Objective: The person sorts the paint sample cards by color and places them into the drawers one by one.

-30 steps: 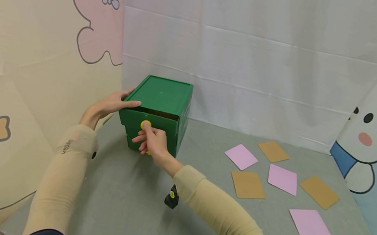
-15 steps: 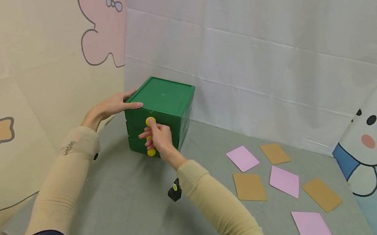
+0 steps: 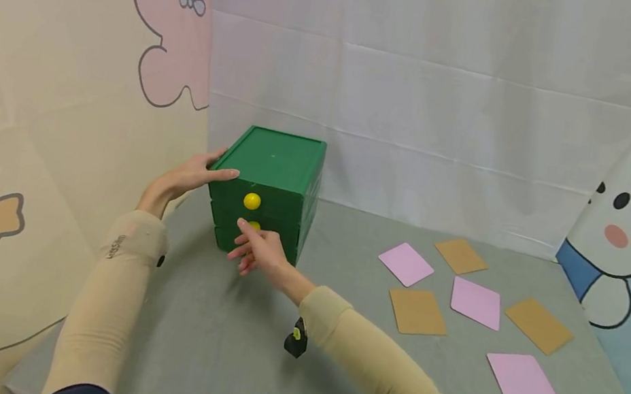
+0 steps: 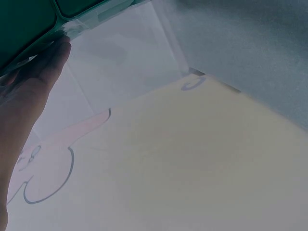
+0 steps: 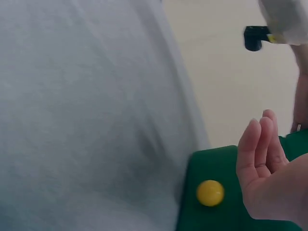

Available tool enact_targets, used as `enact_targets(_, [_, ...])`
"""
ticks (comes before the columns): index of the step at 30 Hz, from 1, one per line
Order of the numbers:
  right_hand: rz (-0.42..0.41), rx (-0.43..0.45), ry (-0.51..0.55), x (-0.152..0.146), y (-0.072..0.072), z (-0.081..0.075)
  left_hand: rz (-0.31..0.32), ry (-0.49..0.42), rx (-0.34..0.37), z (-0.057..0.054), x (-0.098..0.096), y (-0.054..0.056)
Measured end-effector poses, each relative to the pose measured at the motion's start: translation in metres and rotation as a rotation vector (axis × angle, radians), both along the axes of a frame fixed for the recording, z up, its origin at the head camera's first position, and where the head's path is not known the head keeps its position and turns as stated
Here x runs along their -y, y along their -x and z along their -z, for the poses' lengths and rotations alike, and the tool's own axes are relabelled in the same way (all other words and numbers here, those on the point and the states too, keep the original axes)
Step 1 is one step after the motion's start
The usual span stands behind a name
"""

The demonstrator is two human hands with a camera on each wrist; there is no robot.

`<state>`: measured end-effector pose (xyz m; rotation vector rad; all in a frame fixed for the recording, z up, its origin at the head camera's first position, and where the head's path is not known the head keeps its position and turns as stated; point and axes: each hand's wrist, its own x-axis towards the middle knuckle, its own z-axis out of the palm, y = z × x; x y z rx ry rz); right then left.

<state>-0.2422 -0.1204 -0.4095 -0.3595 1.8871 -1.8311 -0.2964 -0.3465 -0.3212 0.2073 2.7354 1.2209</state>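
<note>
A green three-drawer cabinet (image 3: pixel 274 159) stands on the grey-covered table, all its drawer fronts flush. My left hand (image 3: pixel 189 174) rests on its left top edge, thumb over the top and straight fingers along the side. The left wrist view has those fingers (image 4: pixel 55 60) against the green wall. On the top drawer front is a yellow knob (image 3: pixel 252 201), with nobody touching it. My right hand (image 3: pixel 265 251) hovers before the lower drawers, fingers loosely bent and holding nothing. It partly covers the middle knob (image 3: pixel 254 224) and hides the bottom one. A yellow knob (image 5: pixel 210 193) shows beside it in the right wrist view.
To the right lie several flat cards, some pink (image 3: pixel 475 303) and some tan (image 3: pixel 417 312). A white curtain (image 3: pixel 403 114) hangs behind the cabinet, and a cream cloth wall (image 3: pixel 74 117) stands close on its left.
The top drawer, slightly out a second ago, has gone in flush under the right hand's push. That hand has then left the top knob and dropped lower. The left hand stays on the cabinet.
</note>
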Motion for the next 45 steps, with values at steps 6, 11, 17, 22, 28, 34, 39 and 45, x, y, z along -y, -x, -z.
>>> enact_targets(6, [0.019,0.095,-0.014,-0.001,-0.003,0.023,-0.003,-0.013,0.004,0.002,-0.003,-0.001])
enact_targets(11, [0.089,0.115,0.025,0.000,0.008,0.028,-0.001,-0.038,0.013,-0.005,-0.008,-0.007])
enact_targets(17, [0.104,0.089,0.016,0.001,0.014,0.031,0.006,-0.038,0.028,-0.026,-0.023,-0.027])
enact_targets(22, [0.151,0.076,0.042,0.003,0.014,0.031,0.014,-0.032,0.032,-0.031,-0.029,-0.031])
enact_targets(28, [0.187,0.026,0.044,0.004,0.011,0.027,0.009,-0.016,0.026,-0.028,-0.031,-0.029])
enact_targets(34, [0.191,-0.038,0.013,0.002,0.011,0.029,0.013,-0.025,0.024,-0.026,-0.031,-0.027])
enact_targets(39, [0.189,-0.078,-0.014,0.000,0.010,0.031,0.015,-0.022,0.021,-0.019,-0.027,-0.018])
enact_targets(45, [0.184,-0.097,-0.046,0.000,0.005,0.034,0.010,-0.018,-0.003,0.003,-0.014,0.003])
